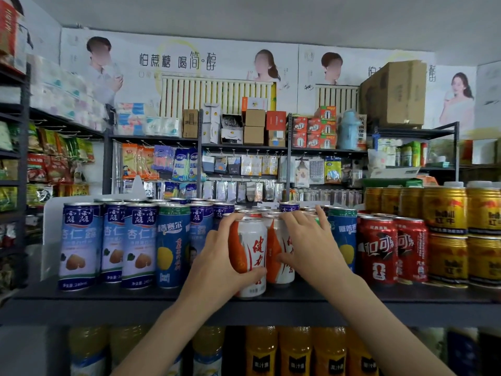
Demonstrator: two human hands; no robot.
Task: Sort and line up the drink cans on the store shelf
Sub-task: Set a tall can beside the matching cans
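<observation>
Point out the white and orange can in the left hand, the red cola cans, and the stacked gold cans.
white and orange can (250, 256), head view, on its front label.
red cola cans (378, 251), head view, front of the nearer can.
gold cans (444, 210), head view, upper can's label.

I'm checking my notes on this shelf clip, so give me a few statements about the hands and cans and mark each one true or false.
1. The left hand grips a white and orange can. True.
2. The right hand rests flat on the shelf, touching nothing. False: it grips a second white and orange can.
3. The red cola cans stand left of the white and orange cans. False: they stand to the right.
4. The gold cans at far right are stacked two high. True.
5. The tall blue almond-drink cans stand at the shelf's left end. True.
</observation>
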